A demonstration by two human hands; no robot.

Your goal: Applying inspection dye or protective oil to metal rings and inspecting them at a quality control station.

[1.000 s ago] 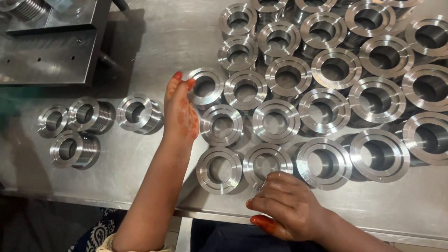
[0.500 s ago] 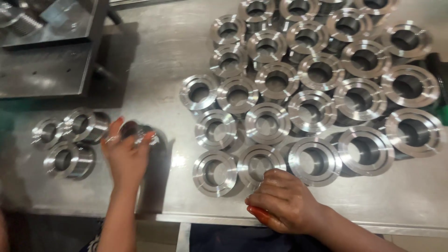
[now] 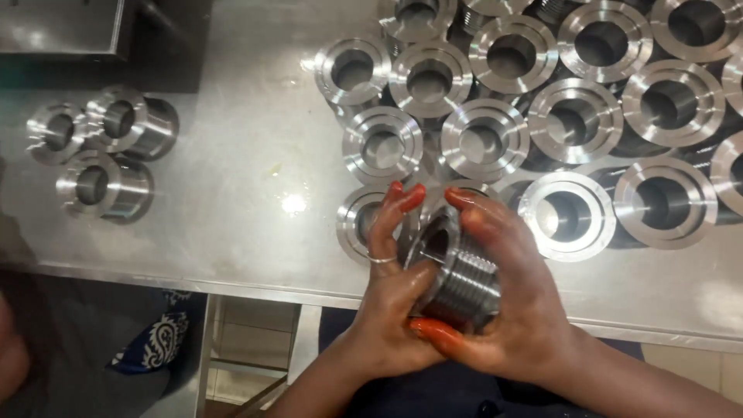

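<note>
Both hands [image 3: 464, 302] round threaded steel fitting [image 3: 462, 272], prob. tilted.

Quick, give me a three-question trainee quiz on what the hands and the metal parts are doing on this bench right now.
1. True or false: both hands grip one grooved metal fitting.
2. Where is the small group of three fittings? A) left side of the table B) far right C) on the floor
3. Which hand wears a ring?

Key:
1. True; the left hand and right hand hold it over the table edge.
2. A
3. The left hand.
</note>
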